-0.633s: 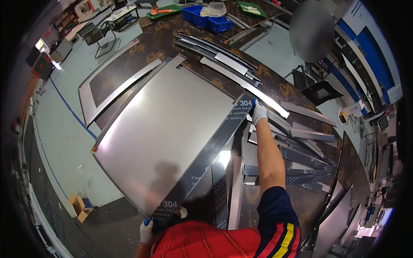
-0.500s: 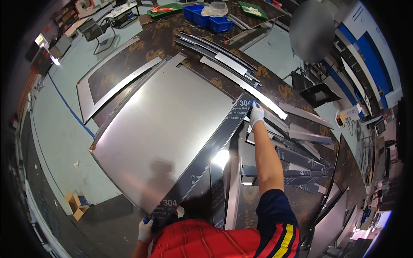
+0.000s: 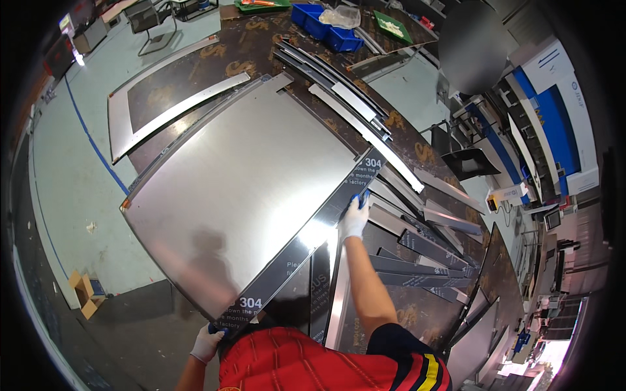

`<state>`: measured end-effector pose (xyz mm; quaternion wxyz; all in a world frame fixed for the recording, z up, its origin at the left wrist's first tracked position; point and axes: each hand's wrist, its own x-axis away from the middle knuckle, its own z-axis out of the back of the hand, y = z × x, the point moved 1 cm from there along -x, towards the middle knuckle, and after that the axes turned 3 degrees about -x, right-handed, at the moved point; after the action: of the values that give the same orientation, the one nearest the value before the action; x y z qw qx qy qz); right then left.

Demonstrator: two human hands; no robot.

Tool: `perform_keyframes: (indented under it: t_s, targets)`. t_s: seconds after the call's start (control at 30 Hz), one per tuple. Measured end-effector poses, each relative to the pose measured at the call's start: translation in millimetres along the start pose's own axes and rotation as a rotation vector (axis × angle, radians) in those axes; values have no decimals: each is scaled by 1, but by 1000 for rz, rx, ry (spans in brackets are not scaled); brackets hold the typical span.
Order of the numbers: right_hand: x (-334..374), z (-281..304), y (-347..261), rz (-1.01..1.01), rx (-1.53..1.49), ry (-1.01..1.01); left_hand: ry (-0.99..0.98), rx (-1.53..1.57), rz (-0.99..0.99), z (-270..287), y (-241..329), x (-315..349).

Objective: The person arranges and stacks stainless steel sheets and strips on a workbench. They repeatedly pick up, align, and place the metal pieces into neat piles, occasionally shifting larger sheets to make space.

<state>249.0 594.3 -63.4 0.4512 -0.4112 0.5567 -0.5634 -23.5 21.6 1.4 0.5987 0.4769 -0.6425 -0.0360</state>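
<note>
A large brushed-metal panel (image 3: 241, 189) lies tilted across the table in front of me, with a dark strip of printed protective film (image 3: 306, 241) along its near right edge. My right hand (image 3: 354, 217), in a white glove with blue fingertips, is closed on that filmed edge, a little short of the far right corner. At the near left corner, my left hand (image 3: 207, 343) wears the same kind of glove and is closed on the panel; part of its grip is hidden beneath the sheet.
Narrow metal strips (image 3: 430, 251), several film-covered, lie fanned out to the right. Long profiles (image 3: 339, 91) are stacked beyond the panel. A metal frame piece (image 3: 176, 117) rests at the far left. Blue bins (image 3: 326, 29) stand at the back; an open carton (image 3: 86, 293) sits on the floor.
My right hand has moved from the far right corner nearer along the filmed edge. My left hand stays at the near corner. The whole view has shifted slightly.
</note>
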Motion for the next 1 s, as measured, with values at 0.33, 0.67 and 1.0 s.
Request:
perform_keyframes:
  t_s: [0.33, 0.67, 1.0]
  targets:
    - [123, -9, 7, -214, 291, 109, -112, -492, 161, 26, 25, -20]
    - [325, -12, -44, -220, 366, 7, -307, -761, -276, 96, 59, -73]
    - [422, -41, -44, -476, 126, 235, 251, 68, -248, 219, 231, -178]
